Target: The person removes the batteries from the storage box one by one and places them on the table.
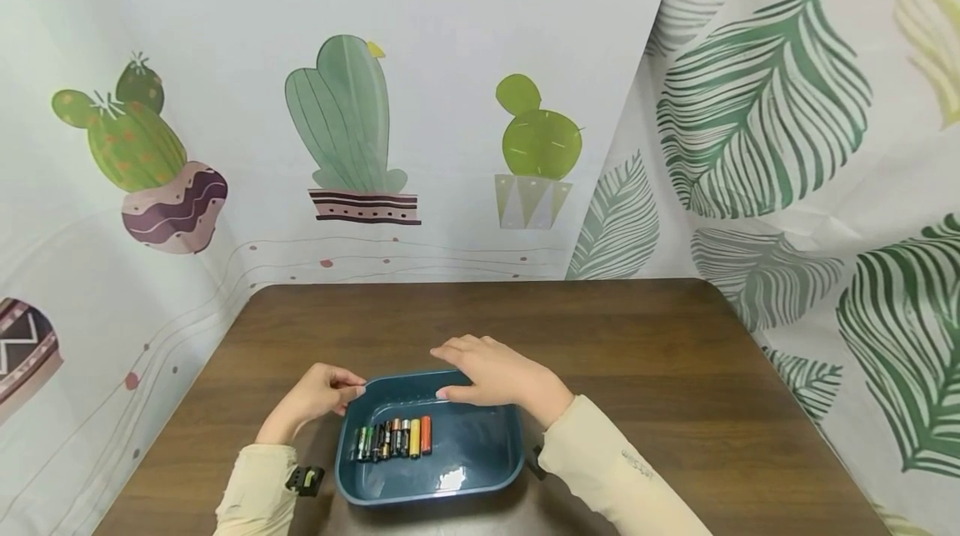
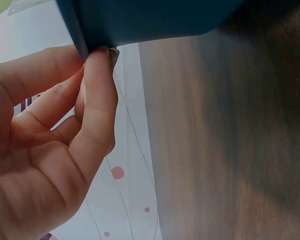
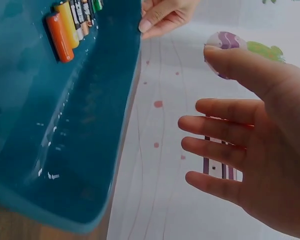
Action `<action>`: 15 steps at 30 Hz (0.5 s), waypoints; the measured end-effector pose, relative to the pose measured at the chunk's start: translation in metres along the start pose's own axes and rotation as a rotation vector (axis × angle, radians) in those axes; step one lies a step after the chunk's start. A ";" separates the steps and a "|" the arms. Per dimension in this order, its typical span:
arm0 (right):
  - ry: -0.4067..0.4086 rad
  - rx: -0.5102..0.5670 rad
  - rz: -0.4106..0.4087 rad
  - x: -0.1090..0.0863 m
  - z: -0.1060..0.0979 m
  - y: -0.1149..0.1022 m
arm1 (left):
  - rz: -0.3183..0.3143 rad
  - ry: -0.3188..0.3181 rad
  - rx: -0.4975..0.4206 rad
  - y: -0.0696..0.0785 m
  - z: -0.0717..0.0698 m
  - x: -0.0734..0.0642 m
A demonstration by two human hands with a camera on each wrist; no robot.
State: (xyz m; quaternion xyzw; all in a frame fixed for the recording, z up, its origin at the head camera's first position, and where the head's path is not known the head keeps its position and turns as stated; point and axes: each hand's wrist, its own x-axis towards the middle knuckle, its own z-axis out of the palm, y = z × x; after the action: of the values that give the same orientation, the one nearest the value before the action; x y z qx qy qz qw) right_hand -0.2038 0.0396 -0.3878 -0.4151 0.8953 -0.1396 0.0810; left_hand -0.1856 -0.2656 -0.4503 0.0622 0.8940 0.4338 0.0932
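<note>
A dark blue rectangular tray (image 1: pixel 480 482) stands near the front of the wooden table. Inside it, toward the left, several batteries lie side by side in a row, with a yellow battery (image 1: pixel 415 438) and an orange battery (image 1: pixel 426 435) at the right end. My left hand (image 1: pixel 318 394) pinches the tray's far left corner between thumb and fingers; the left wrist view shows this grip (image 2: pixel 97 90) from below. Over the tray's far edge hovers my right hand (image 1: pixel 491 371), fingers extended. In the right wrist view that hand (image 3: pixel 240 135) holds nothing and is apart from the tray.
The brown wooden table (image 1: pixel 637 336) extends behind and to both sides of the tray. A white curtain (image 1: pixel 450 102) printed with cacti and leaves hangs behind it. Both forearms wear cream sleeves, with a small black device (image 1: pixel 306 480) at the left wrist.
</note>
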 end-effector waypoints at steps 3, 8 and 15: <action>-0.027 -0.038 -0.010 0.007 0.003 -0.006 | 0.011 -0.008 -0.005 0.001 -0.001 0.000; -0.059 -0.092 -0.037 0.021 0.012 -0.012 | 0.023 -0.019 -0.010 0.002 -0.002 0.001; -0.138 -0.150 -0.029 0.036 0.021 -0.021 | 0.036 -0.028 -0.013 0.002 -0.004 0.000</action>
State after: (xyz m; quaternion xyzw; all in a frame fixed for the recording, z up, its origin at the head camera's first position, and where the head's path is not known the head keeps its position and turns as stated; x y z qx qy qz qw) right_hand -0.2065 -0.0050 -0.4026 -0.4415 0.8895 -0.0447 0.1090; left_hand -0.1859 -0.2672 -0.4465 0.0837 0.8884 0.4404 0.0985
